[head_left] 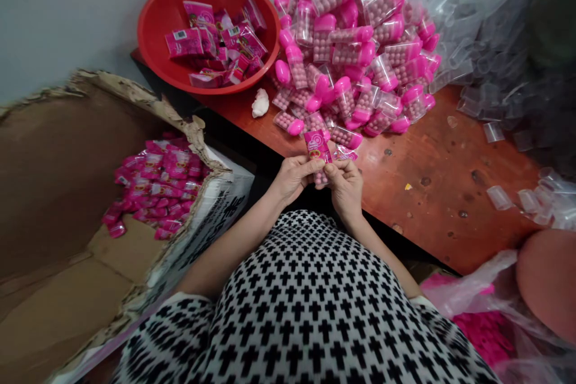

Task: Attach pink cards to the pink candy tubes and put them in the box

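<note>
Between my two hands is a small clear candy tube (321,179) of pink balls, with a printed pink wrapper (316,144) at its upper part. My left hand (294,179) pinches it from the left, thumb across the front. On the other side, the thumb and fingers of my right hand (346,186) close on its right edge. Another printed pink wrapper (345,153) lies on the table just beyond my right fingers. Ahead of both hands rises a heap of pink-capped candy tubes (348,51). Fingers partly hide how far the wrapper covers the tube.
A red bowl (153,42) with wrapped candy packs stands at the table's far left. Below left, a torn cardboard box (121,249) contains more pink packs. Empty clear tubes (481,87) are piled at right on the reddish wooden table (432,192). A plastic bag (499,273) holds pink pieces.
</note>
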